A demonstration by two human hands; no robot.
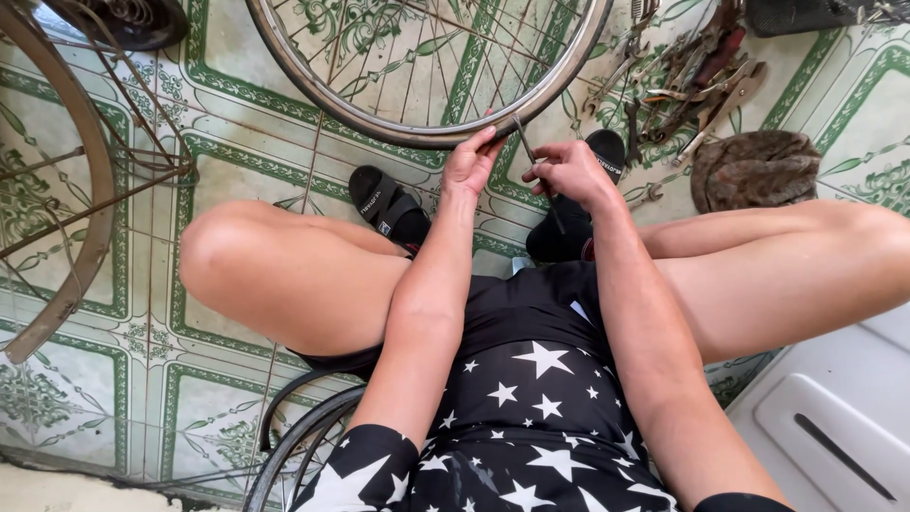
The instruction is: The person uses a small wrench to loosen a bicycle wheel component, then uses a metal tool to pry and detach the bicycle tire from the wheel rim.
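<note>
A bare metal bicycle wheel rim (379, 118) with thin spokes stands on the tiled floor in front of me. My left hand (471, 161) rests its fingertips against the rim's lower edge. Just to its right, my right hand (569, 171) is closed around a slim metal tool (527, 144) whose tip points up at the rim. Both hands hover above my feet in black sandals (389, 204), between my bent knees.
A pile of hand tools (687, 76) lies on the floor at the upper right, beside a crumpled brown cloth (754, 171). A curved mudguard with wire stays (76, 190) lies at the left. Another wheel (294, 436) sits under my left leg. A white plastic object (834, 427) is at the lower right.
</note>
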